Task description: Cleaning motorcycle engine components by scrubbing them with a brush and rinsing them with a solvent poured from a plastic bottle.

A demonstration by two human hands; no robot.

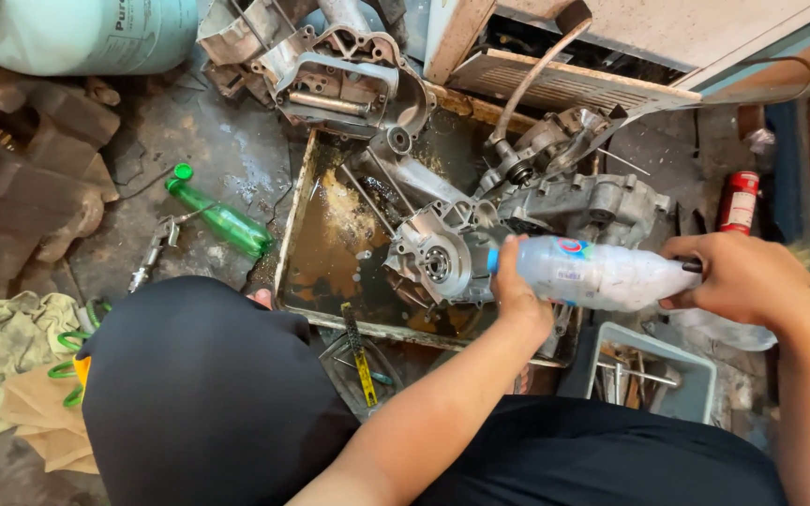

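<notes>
A clear plastic bottle (602, 275) with a pale label lies sideways in the air, held between both my hands. My left hand (520, 295) wraps its left end, right beside a grey metal engine casing (442, 255). My right hand (750, 278) grips the narrow right end, where a small dark part shows at my fingers. The casing rests in a shallow rusty metal tray (294, 220) holding dirty, oily liquid. A second part of the engine (592, 208) lies behind the bottle.
A green glass bottle (220, 217) lies left of the tray, near a metal tool (155, 245). A grey bin (696, 370) of tools sits below the bottle. A red extinguisher (738, 201), a pale gas cylinder (77, 33), bricks (30, 178) and rags (2, 342) surround the spot.
</notes>
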